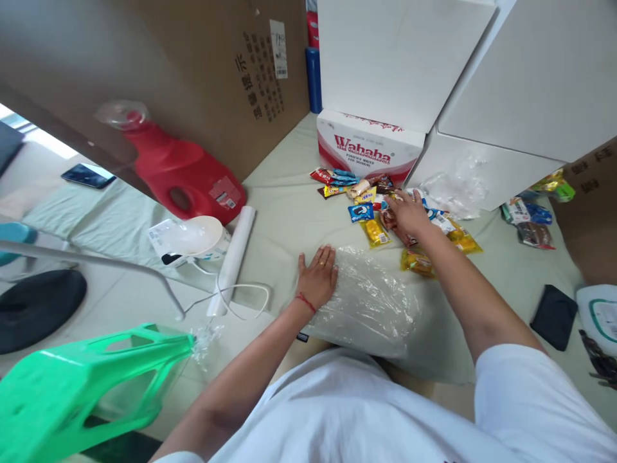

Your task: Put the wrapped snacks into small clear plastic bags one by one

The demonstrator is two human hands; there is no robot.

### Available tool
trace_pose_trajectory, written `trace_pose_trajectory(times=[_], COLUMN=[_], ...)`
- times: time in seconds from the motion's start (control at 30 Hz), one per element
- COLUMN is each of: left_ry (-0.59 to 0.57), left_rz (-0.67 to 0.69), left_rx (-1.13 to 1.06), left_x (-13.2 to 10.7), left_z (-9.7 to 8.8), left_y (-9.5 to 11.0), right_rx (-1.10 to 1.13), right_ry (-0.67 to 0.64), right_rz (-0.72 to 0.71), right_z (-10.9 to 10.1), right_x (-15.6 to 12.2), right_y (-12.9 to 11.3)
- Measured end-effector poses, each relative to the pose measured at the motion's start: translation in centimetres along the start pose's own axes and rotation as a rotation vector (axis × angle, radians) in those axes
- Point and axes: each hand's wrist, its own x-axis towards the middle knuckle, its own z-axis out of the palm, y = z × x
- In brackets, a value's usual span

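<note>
My left hand (317, 278), a red string round its wrist, lies flat on the upper left corner of a clear plastic bag (369, 299), fingers stretched out. The bag is spread flat and looks empty. My right hand (409, 213) reaches over a pile of wrapped snacks, its fingers apart and touching the packets; what lies under the palm is hidden. Left of it are a blue snack packet (361, 212) and a yellow snack packet (375, 233). More yellow packets (417, 262) lie beneath my right forearm.
Behind the snacks stands a white and red Wahaba box (369, 151). Crumpled clear plastic (456, 186) lies right of it. To the left are a red jug (187, 170), a white paper roll (234, 260) and a paper bucket (205, 238). A black phone-like object (554, 317) rests at the right.
</note>
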Motion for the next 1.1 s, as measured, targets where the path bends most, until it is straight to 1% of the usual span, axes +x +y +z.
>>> trace_pose_trajectory(times=[0.03,0.1,0.13,0.2,0.27,0.3,0.33,0.4,0.47,0.53,0.6,0.67,0.73,0.8,0.83,0.87,0.9,0.93,1.0,1.03,1.07,1.1], left_ry=[0.001,0.006,0.008,0.014,0.017,0.017,0.019,0.023,0.036,0.056,0.076,0.095,0.147,0.258,0.320,0.365,0.376,0.346,0.192,0.094,0.001,-0.077], left_rz=[0.001,0.001,0.001,-0.004,-0.022,-0.036,-0.055,-0.096,-0.135,-0.164,-0.178,-0.193,-0.229,-0.236,-0.194,-0.105,0.033,0.205,0.542,0.664,0.739,0.775], left_rx=[-0.007,-0.021,-0.028,-0.040,-0.048,-0.049,-0.048,-0.043,-0.036,-0.023,-0.005,0.014,0.028,0.030,0.022,0.003,-0.027,-0.068,-0.165,-0.206,-0.234,-0.248], left_x=[0.0,-0.1,-0.2,-0.3,-0.3,-0.3,-0.3,-0.4,-0.6,-0.9,-1.2,-1.5,-1.9,-2.4,-2.8,-3.2,-3.7,-4.2,-5.1,-5.5,-5.9,-6.3], left_z=[0.0,0.0,0.0,0.0,0.0,0.0,-0.1,-0.1,-0.1,-0.2,-0.3,-0.4,-0.5,-0.6,-0.7,-0.8,-0.9,-1.2,-1.7,-2.0,-2.4,-2.7], left_y=[0.0,0.0,0.0,0.0,0.2,0.3,0.4,0.6,0.8,0.9,0.9,0.9,0.7,0.3,0.0,-0.5,-1.0,-1.6,-2.9,-3.6,-4.3,-4.9], right_rx=[-0.023,-0.045,-0.042,0.003,0.103,0.165,0.227,0.291,0.263,0.244,0.291,0.357,0.372,0.372,0.388,0.417,0.451,0.479,0.493,0.480,0.458,0.439], right_ry=[-0.027,-0.011,0.029,0.163,0.319,0.377,0.397,0.379,0.327,0.225,0.113,0.030,-0.009,0.012,0.048,0.097,0.148,0.191,0.228,0.213,0.191,0.169], right_rz=[-0.007,0.031,0.080,0.225,0.334,0.339,0.295,0.182,0.113,0.049,-0.010,-0.038,-0.020,0.004,0.015,0.024,0.024,0.014,-0.037,-0.077,-0.112,-0.132], right_z=[-0.1,-1.0,-1.7,-3.1,-4.0,-4.1,-3.9,-2.6,-0.9,0.5,1.3,1.4,1.4,1.3,1.2,1.0,0.9,0.7,0.4,0.4,0.5,0.7], right_x=[0.4,-0.5,-1.6,-4.7,-8.4,-10.3,-12.0,-14.9,-16.8,-18.2,-19.3,-20.0,-20.5,-20.9,-21.2,-21.5,-22.0,-22.7,-24.4,-25.4,-26.4,-27.3], right_y=[0.1,0.3,0.2,-0.6,-3.0,-4.9,-7.1,-11.9,-16.4,-19.3,-20.4,-20.2,-19.5,-19.0,-18.9,-18.9,-19.0,-19.2,-19.6,-19.9,-20.1,-20.3])
